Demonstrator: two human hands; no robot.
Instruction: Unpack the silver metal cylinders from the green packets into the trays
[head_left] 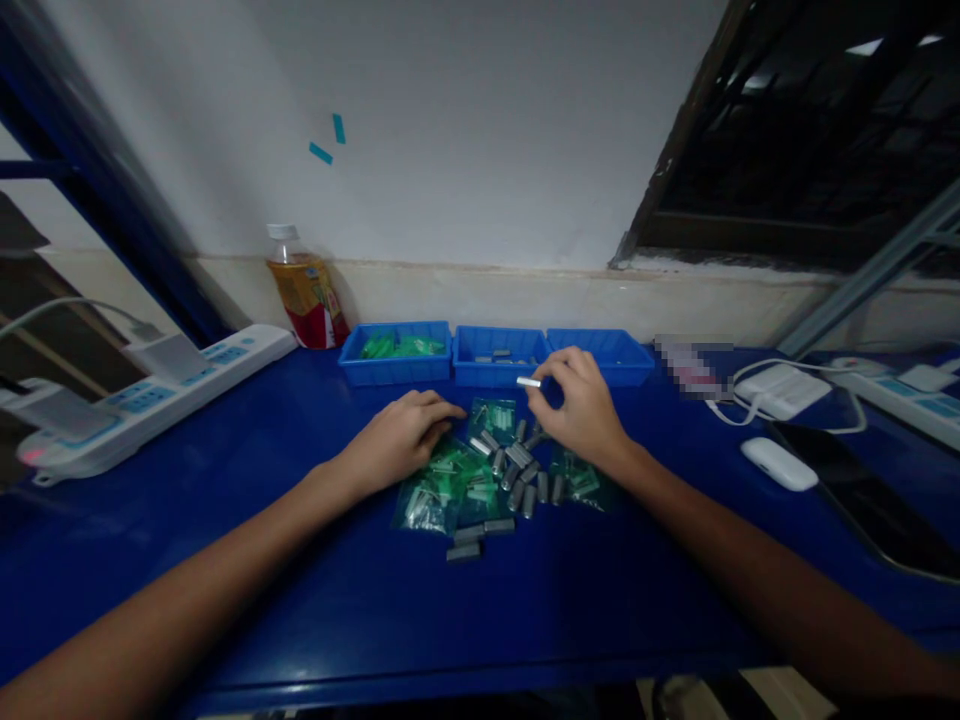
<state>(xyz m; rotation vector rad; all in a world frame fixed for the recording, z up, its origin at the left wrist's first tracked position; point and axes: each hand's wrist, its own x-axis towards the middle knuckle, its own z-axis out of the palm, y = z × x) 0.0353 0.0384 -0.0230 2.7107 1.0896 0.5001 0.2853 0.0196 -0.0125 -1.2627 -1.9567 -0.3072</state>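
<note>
Between the thumb and index finger of my right hand [574, 400] is a small silvery metal rod [527, 382], held level just in front of the middle blue bin [487, 374]. My left hand [405, 435] rests low over the left side of the pile, index finger stretched out and the other fingers loosely bent; I see nothing held in it. Beneath and beside it lie green-tinted clear plastic bags [457, 480] with small parts inside. Several short grey metal pieces [517, 455] are scattered between my hands. A few more metal pieces [469, 535] lie nearer to me.
A left bin [394, 373] contains green bags; a right bin [607, 373] stands beside the middle one. Behind them are a bottle [304, 290] and the wall. Power strips [165, 390] flank the blue table. At right lie a white case [778, 463], a phone [862, 500] and cables.
</note>
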